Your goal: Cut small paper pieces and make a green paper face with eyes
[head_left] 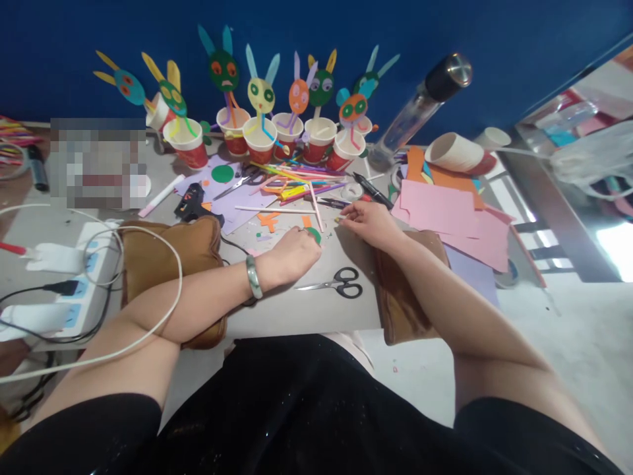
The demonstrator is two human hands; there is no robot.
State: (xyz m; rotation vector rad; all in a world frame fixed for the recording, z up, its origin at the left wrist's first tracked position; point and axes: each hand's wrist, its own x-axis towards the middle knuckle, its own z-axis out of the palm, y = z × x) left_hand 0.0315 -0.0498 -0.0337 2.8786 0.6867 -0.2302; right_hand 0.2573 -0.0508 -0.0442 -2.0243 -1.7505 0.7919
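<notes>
My left hand (293, 256), with a bangle (254, 277) at its wrist, is closed beside a green paper disc (314, 235); whether it pinches the disc's edge is hard to tell. My right hand (368, 223) has its fingertips together on a tiny yellowish piece (337, 220) too small to name. Black-handled scissors (341, 285) lie on the grey table (297, 313) just below my hands. Orange paper scraps (268, 221) and a pale pink stick (277, 210) are in front of my left hand.
Paper cups (186, 142) with rabbit-like figures line the back. A glue gun (192, 203) and brown cushion (173, 251) are left, near a power strip (89, 284). Right are pink paper sheets (438, 206), another cushion (400, 310) and a leaning bottle (415, 109).
</notes>
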